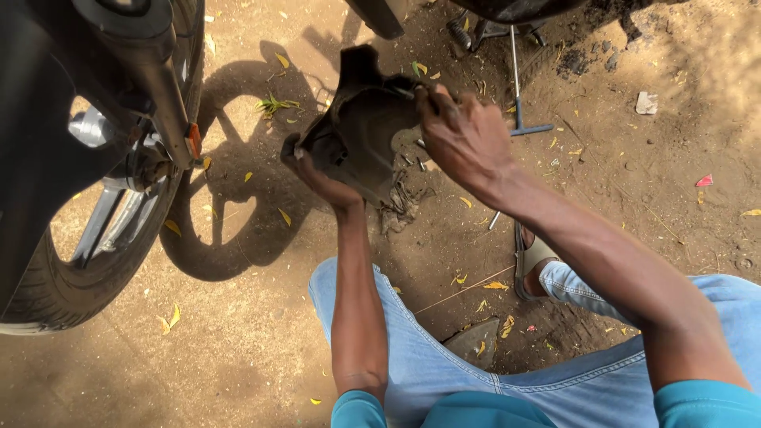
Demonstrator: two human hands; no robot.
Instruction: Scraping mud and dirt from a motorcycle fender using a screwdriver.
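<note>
Your left hand (317, 170) has its grip closed under the lower edge of a dark, curved motorcycle cover panel (361, 127), holding it up above the dirt ground (246, 341). Your right hand (464, 135) pinches shut on a small dark tool (406, 93) pressed against the panel's upper edge. The motorcycle's front wheel (95, 238) stands just to your left, and a blue T-handle wrench (519, 103) lies on the ground beyond your right hand.
</note>
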